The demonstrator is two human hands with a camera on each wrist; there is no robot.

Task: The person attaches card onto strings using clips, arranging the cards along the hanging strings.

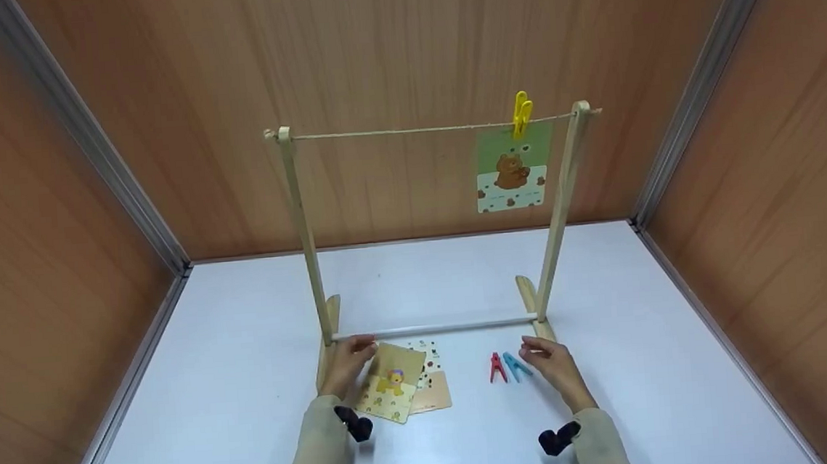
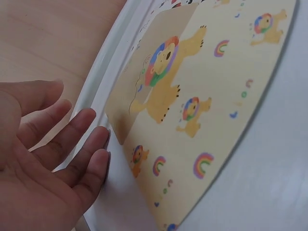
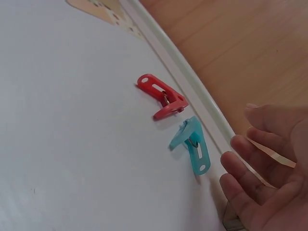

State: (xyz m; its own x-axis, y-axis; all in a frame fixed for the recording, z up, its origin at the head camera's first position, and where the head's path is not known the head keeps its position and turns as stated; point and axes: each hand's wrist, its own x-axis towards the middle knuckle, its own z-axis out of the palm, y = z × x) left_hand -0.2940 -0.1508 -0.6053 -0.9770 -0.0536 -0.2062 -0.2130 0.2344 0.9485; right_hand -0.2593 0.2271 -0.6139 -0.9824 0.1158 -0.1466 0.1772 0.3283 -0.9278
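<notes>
At seven o'clock in the head view, by the wooden rack point(image 1: 304, 225): left hand point(image 1: 348, 365), fingers loosely spread, pinching nothing; whether it touches the adjacent card cannot be told. At half past six: lion card point(image 1: 393, 388), flat, overlapping a spotted card point(image 1: 433, 393) at six; best raised, in judgement, with a fingertip under its edge and thumb above, lower card undisturbed. At five: red spring peg point(image 1: 496, 367), then light-blue spring peg point(image 1: 517, 366), just beside each other; best taken by the handle ends, so that squeezing parts the jaws. At half past one: bear card point(image 1: 511, 174), hanging under a yellow clip point(image 1: 522, 115). Toward half past four: right hand point(image 1: 554, 369), fingers apart, empty, near the light-blue spring peg. Obscured: much of the spotted card; bear card's small print illegible; sleeves point(image 1: 319, 442) cut off below.
</notes>
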